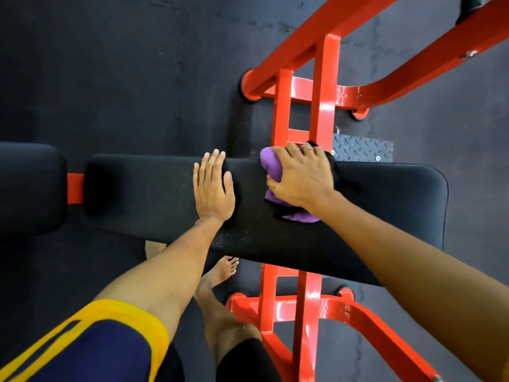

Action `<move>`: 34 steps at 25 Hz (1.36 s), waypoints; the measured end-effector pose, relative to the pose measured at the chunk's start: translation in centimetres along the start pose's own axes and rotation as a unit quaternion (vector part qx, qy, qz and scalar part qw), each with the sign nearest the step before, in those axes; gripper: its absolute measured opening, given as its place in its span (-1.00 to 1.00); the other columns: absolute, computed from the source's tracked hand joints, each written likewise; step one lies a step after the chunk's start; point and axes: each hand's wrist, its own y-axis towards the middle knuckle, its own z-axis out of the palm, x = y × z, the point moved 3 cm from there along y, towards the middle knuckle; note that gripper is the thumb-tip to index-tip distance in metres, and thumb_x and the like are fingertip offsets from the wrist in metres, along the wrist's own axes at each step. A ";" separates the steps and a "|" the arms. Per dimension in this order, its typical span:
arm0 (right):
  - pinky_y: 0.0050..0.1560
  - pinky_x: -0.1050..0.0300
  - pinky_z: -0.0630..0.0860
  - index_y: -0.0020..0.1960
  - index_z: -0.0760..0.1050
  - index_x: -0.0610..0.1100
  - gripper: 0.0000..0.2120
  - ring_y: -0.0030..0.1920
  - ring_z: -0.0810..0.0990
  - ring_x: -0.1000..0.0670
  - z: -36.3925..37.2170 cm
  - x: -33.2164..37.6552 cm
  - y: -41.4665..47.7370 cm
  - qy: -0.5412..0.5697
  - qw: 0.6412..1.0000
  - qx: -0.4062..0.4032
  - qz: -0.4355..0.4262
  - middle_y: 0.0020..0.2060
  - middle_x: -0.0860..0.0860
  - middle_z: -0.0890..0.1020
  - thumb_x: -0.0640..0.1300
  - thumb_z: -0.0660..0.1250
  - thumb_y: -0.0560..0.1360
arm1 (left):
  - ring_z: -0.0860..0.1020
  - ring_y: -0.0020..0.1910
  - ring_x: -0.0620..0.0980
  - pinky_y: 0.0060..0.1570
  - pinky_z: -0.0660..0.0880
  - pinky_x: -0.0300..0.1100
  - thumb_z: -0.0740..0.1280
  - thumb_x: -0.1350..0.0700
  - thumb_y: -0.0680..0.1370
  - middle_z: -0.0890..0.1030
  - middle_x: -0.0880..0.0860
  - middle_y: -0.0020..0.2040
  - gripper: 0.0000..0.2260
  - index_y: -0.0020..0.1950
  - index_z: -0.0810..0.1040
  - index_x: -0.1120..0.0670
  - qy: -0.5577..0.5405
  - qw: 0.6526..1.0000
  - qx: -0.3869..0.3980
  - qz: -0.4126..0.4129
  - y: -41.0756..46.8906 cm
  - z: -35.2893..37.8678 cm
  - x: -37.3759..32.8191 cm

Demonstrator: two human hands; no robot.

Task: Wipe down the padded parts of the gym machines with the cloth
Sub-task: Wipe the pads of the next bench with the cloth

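Observation:
A long black padded bench (154,199) runs across the middle of the view on a red steel frame (325,86). My left hand (213,186) lies flat on the pad, fingers straight and reaching the far edge. To its right, my right hand (300,175) grips a bunched purple cloth (271,166) and presses it on the pad near the far edge. Part of the cloth sticks out under my wrist. A second black pad (30,188) sits at the left, joined by a short red bar.
Red frame legs (286,307) and crossbars stand on the near side by my bare foot (223,271). A black tread plate (363,148) lies behind the bench. Dark rubber flooring (110,73) surrounds the machine. A black roller pad (471,6) shows at the top right.

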 end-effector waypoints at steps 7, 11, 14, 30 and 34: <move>0.15 -0.06 0.41 0.35 0.44 0.00 -0.46 0.25 0.55 -0.20 0.4 4.4 5.3 0.066 0.992 0.098 -0.047 0.26 0.00 0.56 0.30 0.25 0.51 | 0.21 0.60 0.03 0.60 0.05 0.10 0.03 0.06 0.67 0.35 0.05 0.57 -0.53 0.57 0.34 0.12 0.016 0.999 -0.018 0.025 0.3 0.3 0.2; 0.18 -0.06 0.44 0.39 0.43 0.07 -0.42 0.23 0.55 -0.15 -1.3 -3.2 -0.4 0.095 0.995 0.024 -0.003 0.22 0.05 0.58 0.34 0.20 0.47 | 0.20 0.60 0.00 0.60 0.04 0.11 0.04 0.06 0.66 0.36 0.03 0.56 -0.53 0.56 0.35 0.09 0.006 1.000 -0.013 0.007 0.1 0.1 -0.1; 0.15 -0.08 0.42 0.32 0.48 0.04 -0.41 0.19 0.57 -0.16 -0.7 -2.9 -0.4 0.048 0.999 0.002 0.010 0.17 0.03 0.60 0.35 0.11 0.45 | 0.20 0.60 0.00 0.60 0.04 0.11 0.03 0.06 0.65 0.35 0.03 0.56 -0.53 0.56 0.34 0.09 0.006 1.000 -0.003 0.002 0.2 0.0 -0.1; 0.52 -0.26 0.13 0.36 0.50 0.01 -0.46 0.47 0.37 -0.23 2.1 4.1 0.8 0.056 0.989 -0.074 0.117 0.35 -0.03 0.53 0.26 0.23 0.49 | 0.18 0.61 -0.01 0.61 0.01 0.07 0.00 0.04 0.65 0.34 0.01 0.57 -0.51 0.58 0.32 0.08 0.010 1.000 -0.008 0.019 0.1 0.3 0.5; 0.60 -0.28 -0.05 0.59 0.30 -0.02 -0.27 0.61 0.16 -0.21 4.2 8.5 -3.4 0.048 0.993 -0.104 0.043 0.59 -0.09 0.29 0.21 0.32 0.49 | 0.12 0.63 0.03 0.61 -0.02 0.08 -0.10 -0.03 0.67 0.23 0.06 0.62 -0.47 0.62 0.23 0.10 0.032 0.999 0.028 0.030 0.4 0.4 0.8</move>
